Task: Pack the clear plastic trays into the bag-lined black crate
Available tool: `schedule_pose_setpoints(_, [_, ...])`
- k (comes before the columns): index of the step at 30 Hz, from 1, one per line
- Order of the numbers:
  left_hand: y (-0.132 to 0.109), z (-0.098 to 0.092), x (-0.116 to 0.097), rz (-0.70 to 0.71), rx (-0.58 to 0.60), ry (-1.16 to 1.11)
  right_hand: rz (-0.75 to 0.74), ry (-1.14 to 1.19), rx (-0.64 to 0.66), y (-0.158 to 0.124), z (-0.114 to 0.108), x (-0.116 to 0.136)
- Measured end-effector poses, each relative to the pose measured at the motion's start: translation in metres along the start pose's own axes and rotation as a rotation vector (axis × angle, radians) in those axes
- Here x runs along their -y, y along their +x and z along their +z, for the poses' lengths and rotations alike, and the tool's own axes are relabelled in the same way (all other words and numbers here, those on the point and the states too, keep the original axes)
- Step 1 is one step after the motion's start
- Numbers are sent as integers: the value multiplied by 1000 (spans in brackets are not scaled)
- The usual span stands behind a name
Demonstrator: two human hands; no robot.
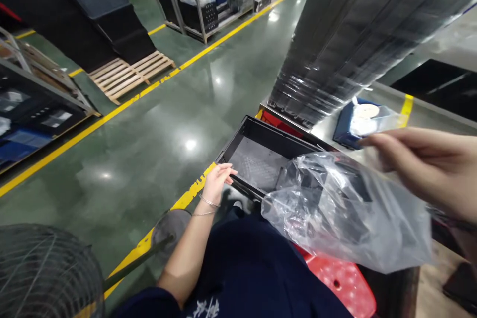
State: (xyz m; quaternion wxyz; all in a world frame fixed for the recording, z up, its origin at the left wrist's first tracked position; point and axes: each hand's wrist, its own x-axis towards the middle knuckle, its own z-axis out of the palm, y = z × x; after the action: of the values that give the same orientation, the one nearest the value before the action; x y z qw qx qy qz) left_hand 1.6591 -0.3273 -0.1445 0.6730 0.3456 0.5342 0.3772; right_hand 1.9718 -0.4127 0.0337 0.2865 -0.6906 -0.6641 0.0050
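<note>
Bag [335, 216] hangs partly over the black crate [257, 159], pinched between thumb and fingers of the right hand [428, 171]; a slack pinch could drop it. The left hand [217, 179] bends its fingers beside the crate; gripping, I cannot tell.

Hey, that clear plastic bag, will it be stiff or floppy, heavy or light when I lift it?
Probably floppy: the clear plastic bag is crumpled, with loose folds. It's likely light for its size, as the film looks thin enough to see parts of the black crate through it. Its glossy surface might feel somewhat slippery.
</note>
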Motion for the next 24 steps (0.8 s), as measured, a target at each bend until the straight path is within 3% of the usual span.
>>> schedule_pose_setpoints(2, [-14,15,-9,-7,131,-9,-106,164,139,9,26,21])
schedule_pose_setpoints(4, [-28,35,-18,23,351,-72,-174,329,322,15,56,40])
schedule_pose_setpoints(6, [-40,57,-26,68,575,-139,-201,433,488,16,84,54])
schedule_pose_setpoints(8, [-48,76,-28,63,680,-134,-177,483,590,17,106,61])
schedule_pose_setpoints(11, [-52,86,-26,-15,539,-101,28,562,652,19,121,53])
schedule_pose_setpoints(15, [-48,71,-24,-39,294,-113,241,816,918,17,118,22])
schedule_pose_setpoints(19, [-46,58,-26,-75,247,-71,178,751,1066,4,120,4])
schedule_pose_setpoints(24, [-43,58,-30,-66,188,-3,75,673,908,-5,124,11])
